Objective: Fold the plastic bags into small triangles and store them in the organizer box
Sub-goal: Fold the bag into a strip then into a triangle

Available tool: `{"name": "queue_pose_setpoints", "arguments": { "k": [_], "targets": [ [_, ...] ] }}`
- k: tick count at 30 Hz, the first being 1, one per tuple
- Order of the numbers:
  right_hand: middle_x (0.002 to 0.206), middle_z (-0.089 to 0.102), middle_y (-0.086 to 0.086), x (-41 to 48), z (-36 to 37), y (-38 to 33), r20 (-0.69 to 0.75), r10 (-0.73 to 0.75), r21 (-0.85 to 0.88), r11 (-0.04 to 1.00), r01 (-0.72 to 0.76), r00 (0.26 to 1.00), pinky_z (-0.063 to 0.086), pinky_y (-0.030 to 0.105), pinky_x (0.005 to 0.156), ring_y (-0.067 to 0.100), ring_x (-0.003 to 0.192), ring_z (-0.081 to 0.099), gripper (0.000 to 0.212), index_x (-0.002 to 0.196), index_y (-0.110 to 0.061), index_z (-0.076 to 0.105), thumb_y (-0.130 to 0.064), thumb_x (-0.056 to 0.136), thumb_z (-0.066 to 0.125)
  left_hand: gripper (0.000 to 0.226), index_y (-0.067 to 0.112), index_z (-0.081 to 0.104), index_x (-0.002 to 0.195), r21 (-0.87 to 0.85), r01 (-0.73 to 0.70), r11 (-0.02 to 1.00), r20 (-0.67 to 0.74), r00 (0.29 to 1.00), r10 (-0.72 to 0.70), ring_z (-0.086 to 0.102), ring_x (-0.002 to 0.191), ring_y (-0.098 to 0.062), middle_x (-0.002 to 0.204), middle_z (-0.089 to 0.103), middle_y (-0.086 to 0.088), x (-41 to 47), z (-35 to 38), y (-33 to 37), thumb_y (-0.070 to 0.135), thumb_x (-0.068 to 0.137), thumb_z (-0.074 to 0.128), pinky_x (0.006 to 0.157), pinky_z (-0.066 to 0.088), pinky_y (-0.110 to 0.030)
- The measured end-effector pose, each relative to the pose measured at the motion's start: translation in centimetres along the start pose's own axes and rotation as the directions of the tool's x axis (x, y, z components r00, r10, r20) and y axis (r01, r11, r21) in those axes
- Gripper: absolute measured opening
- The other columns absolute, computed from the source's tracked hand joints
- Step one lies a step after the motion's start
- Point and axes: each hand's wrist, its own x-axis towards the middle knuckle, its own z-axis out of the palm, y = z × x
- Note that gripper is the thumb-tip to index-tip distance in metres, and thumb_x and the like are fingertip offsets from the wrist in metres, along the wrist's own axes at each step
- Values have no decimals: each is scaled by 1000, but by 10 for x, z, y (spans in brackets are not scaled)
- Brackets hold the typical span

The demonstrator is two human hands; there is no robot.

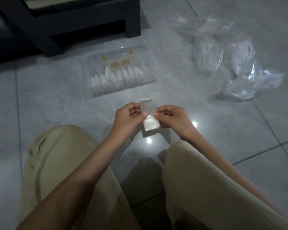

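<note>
— Fingers of both hands curled, pinching a narrow folded strip of translucent white plastic bag at its middle. Left hand and right hand meet almost thumb to thumb.
— Where does the strip sit?
— Held just ahead of the beige-trousered knees. Upper end stands up, lower end hangs under the thumbs.
— Beyond the hands?
— Glossy grey tiled floor. On it, near, a clear plastic compartmented organizer box; small white folded triangles stand in several cells.
— Further?
— Right of the box, well apart, a heap of loose crumpled clear plastic bags. Farthest, a dark furniture frame.
</note>
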Motion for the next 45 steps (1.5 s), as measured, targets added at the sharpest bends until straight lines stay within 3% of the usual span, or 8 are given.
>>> {"name": "queue_pose_setpoints", "arguments": {
  "k": [10,15,18,25,29,32,38,45],
  "targets": [
    [79,63,4,-3,4,-2,52,11,140,990,-19,999,56,24,59,15,68,65,29,78,-9,63,6,94,45,27,14,73,81,183,-237,954,32,971,236,62,78,-4,84,64,0,-2,1,5,-11,81,64,74,48,-15],
    [78,57,6,-2,6,-1,-3,-62,95,993,62,998,55,21,55,9,59,62,34,72,-7,59,12,93,41,16,12,65,97,-70,133,989,25,991,-131,66,74,-12,90,65,-8,-6,4,15,9,97,50,63,58,-26],
    [79,56,4,-2,7,0,-34,-120,26,992,121,992,56,22,56,8,59,62,34,71,-8,60,12,92,41,15,6,66,97,-57,246,968,80,967,-241,67,70,-17,85,67,-12,-5,3,14,18,95,57,65,60,-28],
    [83,55,7,-3,15,-1,-113,-47,51,997,53,992,57,36,59,23,70,60,24,85,-12,53,-1,98,38,12,6,61,85,33,68,997,8,998,-68,64,57,-7,71,61,-6,-4,6,6,-6,87,62,58,57,-22],
    [79,63,6,-4,21,-3,-84,13,55,998,-9,996,56,34,53,15,56,62,16,103,-10,55,-25,100,49,22,14,61,81,74,-48,996,7,999,48,64,62,-5,69,60,-1,-4,4,3,-6,88,61,63,59,-25],
    [59,56,6,0,25,1,-122,-59,-48,997,54,991,46,24,44,11,46,51,28,87,0,61,-21,101,49,22,15,61,81,59,-72,996,12,997,71,62,60,-3,68,58,-1,-4,6,3,-5,89,61,61,57,-21],
    [49,56,-16,-2,30,5,-237,-223,-236,957,167,946,40,20,51,2,47,50,37,63,-26,53,-19,100,51,15,8,58,84,33,12,999,-21,1000,-11,63,59,-5,71,62,-1,-7,14,6,8,97,52,59,57,-28],
    [53,50,-12,-8,47,3,-295,-262,-251,949,190,919,48,41,59,6,53,46,35,64,-19,48,-25,99,52,25,13,47,80,209,-114,971,-199,967,157,50,63,-8,69,52,3,-11,35,5,25,101,45,63,45,-32]
  ]
}}
